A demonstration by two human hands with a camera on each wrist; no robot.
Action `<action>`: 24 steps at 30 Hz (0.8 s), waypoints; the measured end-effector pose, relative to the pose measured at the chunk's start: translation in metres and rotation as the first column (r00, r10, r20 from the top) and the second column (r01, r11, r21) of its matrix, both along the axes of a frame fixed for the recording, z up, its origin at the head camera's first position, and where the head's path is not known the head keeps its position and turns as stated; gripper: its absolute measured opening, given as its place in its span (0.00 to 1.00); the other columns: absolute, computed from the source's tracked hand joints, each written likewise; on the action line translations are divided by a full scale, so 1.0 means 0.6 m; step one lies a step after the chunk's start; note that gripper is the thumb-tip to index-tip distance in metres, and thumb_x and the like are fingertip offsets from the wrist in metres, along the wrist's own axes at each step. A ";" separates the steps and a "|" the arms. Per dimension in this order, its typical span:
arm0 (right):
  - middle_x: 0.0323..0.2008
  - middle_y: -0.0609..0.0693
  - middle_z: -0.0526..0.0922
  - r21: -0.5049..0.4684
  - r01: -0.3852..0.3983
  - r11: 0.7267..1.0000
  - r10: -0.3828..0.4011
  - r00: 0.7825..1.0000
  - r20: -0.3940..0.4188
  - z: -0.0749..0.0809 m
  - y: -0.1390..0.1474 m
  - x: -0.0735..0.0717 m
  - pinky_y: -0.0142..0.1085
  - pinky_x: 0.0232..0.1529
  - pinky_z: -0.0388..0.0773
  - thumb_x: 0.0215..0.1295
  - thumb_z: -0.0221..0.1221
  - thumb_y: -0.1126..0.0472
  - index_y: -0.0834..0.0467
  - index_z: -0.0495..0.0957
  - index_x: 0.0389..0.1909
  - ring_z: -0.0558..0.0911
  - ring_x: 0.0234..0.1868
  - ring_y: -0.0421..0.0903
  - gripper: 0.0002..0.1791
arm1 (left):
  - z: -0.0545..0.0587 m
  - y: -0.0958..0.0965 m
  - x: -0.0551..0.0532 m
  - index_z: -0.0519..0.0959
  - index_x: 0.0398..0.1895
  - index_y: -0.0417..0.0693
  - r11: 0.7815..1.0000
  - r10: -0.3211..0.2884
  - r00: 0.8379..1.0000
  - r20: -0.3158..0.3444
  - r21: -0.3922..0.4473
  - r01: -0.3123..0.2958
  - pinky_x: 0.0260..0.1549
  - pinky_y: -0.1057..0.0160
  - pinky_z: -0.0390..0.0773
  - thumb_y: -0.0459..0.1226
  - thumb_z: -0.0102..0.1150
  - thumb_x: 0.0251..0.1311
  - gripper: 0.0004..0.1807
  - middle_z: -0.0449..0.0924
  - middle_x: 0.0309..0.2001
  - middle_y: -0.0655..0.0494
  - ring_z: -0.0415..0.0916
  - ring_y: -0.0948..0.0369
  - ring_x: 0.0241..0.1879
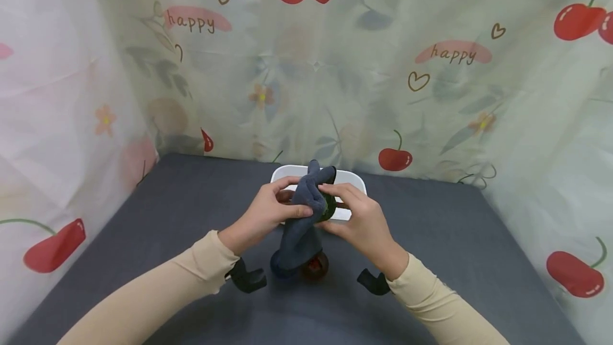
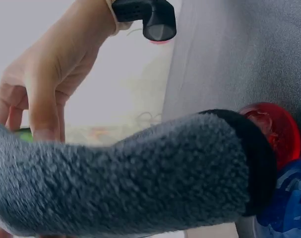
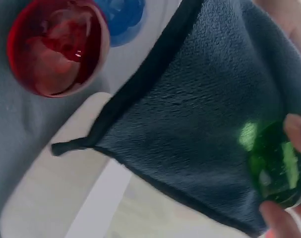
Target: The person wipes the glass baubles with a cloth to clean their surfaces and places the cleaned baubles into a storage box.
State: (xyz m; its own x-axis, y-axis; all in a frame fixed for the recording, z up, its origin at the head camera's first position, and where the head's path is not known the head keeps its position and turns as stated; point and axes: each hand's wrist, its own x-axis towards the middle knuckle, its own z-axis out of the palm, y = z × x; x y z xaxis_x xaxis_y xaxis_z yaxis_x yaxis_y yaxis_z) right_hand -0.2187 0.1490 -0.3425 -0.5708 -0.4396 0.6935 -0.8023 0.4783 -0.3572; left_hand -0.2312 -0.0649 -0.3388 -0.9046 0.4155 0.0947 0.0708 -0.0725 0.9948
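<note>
A blue-grey fleecy cloth [image 1: 301, 228] with a dark edge hangs between the hands, above the table. The left hand [image 1: 265, 209] grips it from the side, thumb in front. A clear green glass piece [image 3: 276, 168], its full shape hidden by cloth and fingers, is held between thumb and fingers of the right hand [image 1: 366, 220], against the cloth. Below the cloth, a red see-through cup [image 3: 58, 49] and a blue see-through cup [image 2: 289, 198] stand side by side on the table. In the head view, cloth partly covers the blue one.
A white tray [image 1: 353, 178] stands on the dark grey tabletop [image 1: 210, 190] just behind the hands. Black wrist-camera parts [image 1: 246, 277] show beside both forearms. Patterned curtains [image 1: 316, 95] enclose the table at the back and both sides.
</note>
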 end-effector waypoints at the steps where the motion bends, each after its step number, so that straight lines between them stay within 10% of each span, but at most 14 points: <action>1: 0.50 0.48 0.77 0.015 0.011 1.000 -0.010 1.000 -0.016 0.000 0.001 -0.001 0.30 0.45 0.76 0.41 0.73 0.58 0.54 0.74 0.55 0.77 0.51 0.43 0.35 | -0.001 0.000 -0.001 0.72 0.58 0.51 1.000 0.007 1.000 -0.005 -0.004 -0.007 0.37 0.55 0.79 0.33 0.70 0.46 0.32 0.79 0.46 0.43 0.79 0.53 0.42; 9: 0.52 0.56 0.74 -0.372 -0.122 0.920 0.232 0.935 0.267 -0.017 0.003 -0.006 0.37 0.41 0.79 0.37 0.71 0.75 0.63 0.72 0.56 0.79 0.45 0.45 0.38 | -0.013 -0.005 -0.007 0.68 0.62 0.46 0.985 -0.047 0.990 0.136 0.172 0.023 0.35 0.58 0.79 0.27 0.61 0.54 0.30 0.77 0.48 0.46 0.78 0.56 0.41; 16: 0.48 0.48 0.79 -0.034 0.035 0.999 -0.035 0.999 0.019 -0.004 0.000 0.003 0.31 0.42 0.78 0.40 0.74 0.57 0.54 0.74 0.56 0.79 0.46 0.43 0.36 | -0.009 -0.003 -0.004 0.74 0.56 0.49 0.998 -0.011 1.000 -0.026 0.057 0.013 0.36 0.56 0.79 0.34 0.70 0.47 0.29 0.79 0.46 0.45 0.79 0.54 0.43; 21: 0.52 0.51 0.74 -0.309 -0.036 0.950 0.126 0.953 0.275 -0.001 -0.002 0.003 0.35 0.39 0.79 0.39 0.73 0.68 0.56 0.74 0.56 0.81 0.42 0.46 0.37 | -0.007 -0.008 -0.010 0.74 0.54 0.43 0.981 0.001 0.998 0.063 0.192 -0.013 0.33 0.58 0.79 0.26 0.64 0.50 0.25 0.79 0.44 0.48 0.79 0.55 0.39; 24: 0.51 0.51 0.73 -0.262 0.000 0.965 0.065 0.969 0.240 -0.002 -0.008 0.003 0.36 0.43 0.78 0.40 0.73 0.65 0.56 0.73 0.55 0.78 0.46 0.45 0.36 | -0.008 -0.006 -0.009 0.71 0.58 0.45 0.983 -0.021 0.996 0.082 0.184 0.006 0.35 0.58 0.79 0.26 0.63 0.51 0.27 0.78 0.46 0.48 0.78 0.57 0.41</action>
State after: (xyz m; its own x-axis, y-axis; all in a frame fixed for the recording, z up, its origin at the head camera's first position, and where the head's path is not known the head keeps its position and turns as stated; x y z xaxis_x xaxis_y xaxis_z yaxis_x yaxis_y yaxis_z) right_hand -0.2168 0.1443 -0.3437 -0.7254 -0.2852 0.6265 -0.6882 0.3185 -0.6519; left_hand -0.2369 -0.0688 -0.3438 -0.9069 0.4105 0.0948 -0.0144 -0.2550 0.9668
